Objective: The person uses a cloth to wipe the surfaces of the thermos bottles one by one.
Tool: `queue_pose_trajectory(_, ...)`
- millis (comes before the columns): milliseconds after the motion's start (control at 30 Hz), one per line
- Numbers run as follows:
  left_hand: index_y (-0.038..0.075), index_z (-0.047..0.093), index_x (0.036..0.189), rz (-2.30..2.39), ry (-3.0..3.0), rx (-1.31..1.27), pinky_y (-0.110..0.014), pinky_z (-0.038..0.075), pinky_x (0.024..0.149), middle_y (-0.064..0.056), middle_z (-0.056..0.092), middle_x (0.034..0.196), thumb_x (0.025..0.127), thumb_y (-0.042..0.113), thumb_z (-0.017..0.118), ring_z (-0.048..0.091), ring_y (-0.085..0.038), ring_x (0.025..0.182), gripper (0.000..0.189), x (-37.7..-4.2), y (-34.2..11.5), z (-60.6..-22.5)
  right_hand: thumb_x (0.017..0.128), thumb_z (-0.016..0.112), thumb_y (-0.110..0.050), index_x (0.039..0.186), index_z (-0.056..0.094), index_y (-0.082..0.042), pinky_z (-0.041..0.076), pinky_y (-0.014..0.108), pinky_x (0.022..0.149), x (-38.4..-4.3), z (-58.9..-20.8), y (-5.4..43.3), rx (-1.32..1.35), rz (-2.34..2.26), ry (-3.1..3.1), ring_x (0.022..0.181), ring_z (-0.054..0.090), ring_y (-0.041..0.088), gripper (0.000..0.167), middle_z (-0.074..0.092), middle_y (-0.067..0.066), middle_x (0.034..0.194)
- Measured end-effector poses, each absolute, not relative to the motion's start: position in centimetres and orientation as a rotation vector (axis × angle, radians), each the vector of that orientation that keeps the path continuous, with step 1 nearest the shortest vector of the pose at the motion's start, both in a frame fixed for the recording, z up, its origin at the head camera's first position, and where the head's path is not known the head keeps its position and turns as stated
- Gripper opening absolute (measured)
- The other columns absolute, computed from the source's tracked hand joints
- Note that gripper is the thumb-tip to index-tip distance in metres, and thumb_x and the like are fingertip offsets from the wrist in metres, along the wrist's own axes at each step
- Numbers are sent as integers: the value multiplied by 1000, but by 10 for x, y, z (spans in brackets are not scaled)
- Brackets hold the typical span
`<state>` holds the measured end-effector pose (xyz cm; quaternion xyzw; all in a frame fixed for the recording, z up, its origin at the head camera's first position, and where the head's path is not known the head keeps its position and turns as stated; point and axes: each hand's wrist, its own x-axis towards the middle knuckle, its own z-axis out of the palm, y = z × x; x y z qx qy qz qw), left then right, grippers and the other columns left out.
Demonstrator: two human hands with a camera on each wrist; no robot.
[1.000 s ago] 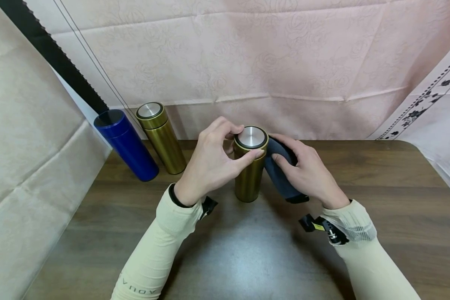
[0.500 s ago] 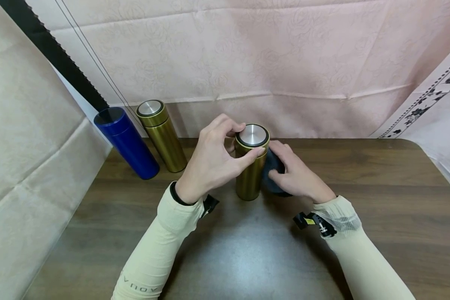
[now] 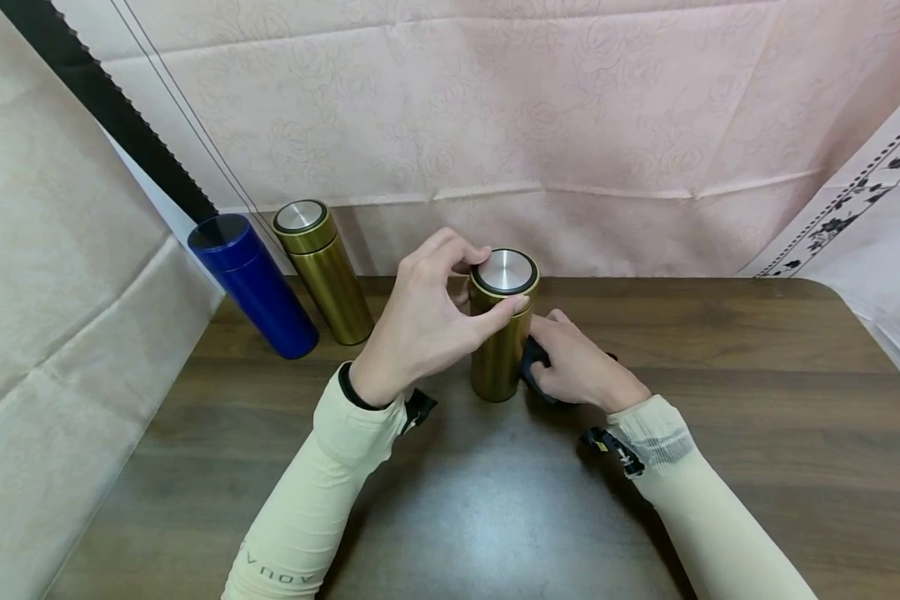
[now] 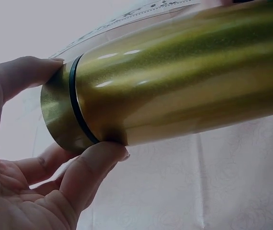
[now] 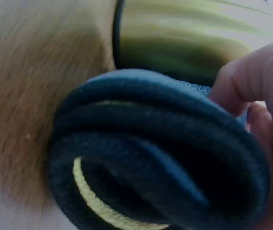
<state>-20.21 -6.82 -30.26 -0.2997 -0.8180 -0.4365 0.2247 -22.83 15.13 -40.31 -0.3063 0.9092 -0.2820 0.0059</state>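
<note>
A gold thermos flask (image 3: 497, 354) with a silver-topped lid (image 3: 505, 272) stands upright on the table. My left hand (image 3: 427, 321) grips it at the lid; in the left wrist view thumb and fingers close on either side of the dark ring below the lid (image 4: 60, 112). My right hand (image 3: 579, 364) holds a folded dark blue cloth (image 5: 146, 120) against the flask's right side, low down. Seen from the right wrist, the cloth is bunched in thick folds with a yellowish edge, beside the flask's lower end (image 5: 175, 40). Most of the cloth is hidden under the hand in the head view.
Left of the hands stand a second gold flask (image 3: 330, 287) and a blue flask (image 3: 258, 292), side by side. Behind the brown wooden table (image 3: 720, 400) hangs a pale pink patterned cloth (image 3: 607, 125), with more pale cloth at the left.
My right hand has moved down and toward the left along the flask's side with the cloth, which shows less now. The left hand keeps its grip at the lid.
</note>
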Motion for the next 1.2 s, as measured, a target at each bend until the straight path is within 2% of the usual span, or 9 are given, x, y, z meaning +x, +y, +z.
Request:
queue_pose_trajectory(167,4,66,97,-1202,-2268,-825,-25,59,80,-8,68,108,79,27,87,66,-16,101,36,-202,-69,-302,85,61,3,122,62,-17,45,37,87,-227,-403,150,-935,-799,2872,101,49,23,42,70,1,119)
queue_pose_trajectory(300,3,67,100,-1205,-2275,-815,-26,59,80,-8,68,109,79,27,87,66,-15,100,38,-201,-70,-302,86,62,0,130,57,-18,44,36,80,-227,-398,153,-853,-788,2841,97,47,23,49,66,4,111)
queue_pose_trajectory(400,3,68,101,-1197,-2266,-802,-26,58,75,-7,68,107,78,28,87,64,-13,94,39,-201,-70,-304,86,62,-3,143,49,-19,45,38,83,-225,-387,159,-769,-759,2819,102,49,23,60,62,7,116)
queue_pose_trajectory(533,5,68,99,-1187,-2255,-784,-25,57,71,-4,68,105,75,32,89,62,-10,89,42,-200,-68,-303,87,63,-6,151,42,-17,47,42,95,-220,-369,171,-757,-717,2820,112,53,23,68,58,9,132)
queue_pose_trajectory(733,5,69,102,-1139,-2223,-755,-24,52,68,-2,67,100,72,37,93,58,-12,80,50,-199,-62,-304,87,63,-2,149,45,-18,48,43,93,-212,-343,186,-821,-838,2838,108,57,23,66,60,6,135)
queue_pose_trajectory(900,1,69,103,-1071,-2207,-761,-23,46,65,-7,67,100,74,34,92,55,-17,76,49,-199,-61,-305,85,61,7,144,53,-28,48,39,89,-210,-335,190,-838,-1067,2843,103,60,18,69,64,-2,133)
queue_pose_trajectory(1000,1,69,103,-1074,-2204,-769,-23,46,65,-7,67,99,74,33,92,56,-17,75,48,-198,-61,-304,85,60,8,143,54,-32,47,37,88,-210,-337,188,-802,-1170,2852,103,60,18,70,65,-2,132)
queue_pose_trajectory(1200,1,69,101,-1087,-2204,-781,-22,46,64,-8,68,99,74,32,91,56,-16,75,46,-199,-62,-304,85,58,8,145,55,-24,44,33,85,-217,-351,176,-825,-1319,2892,100,56,20,68,65,6,128)
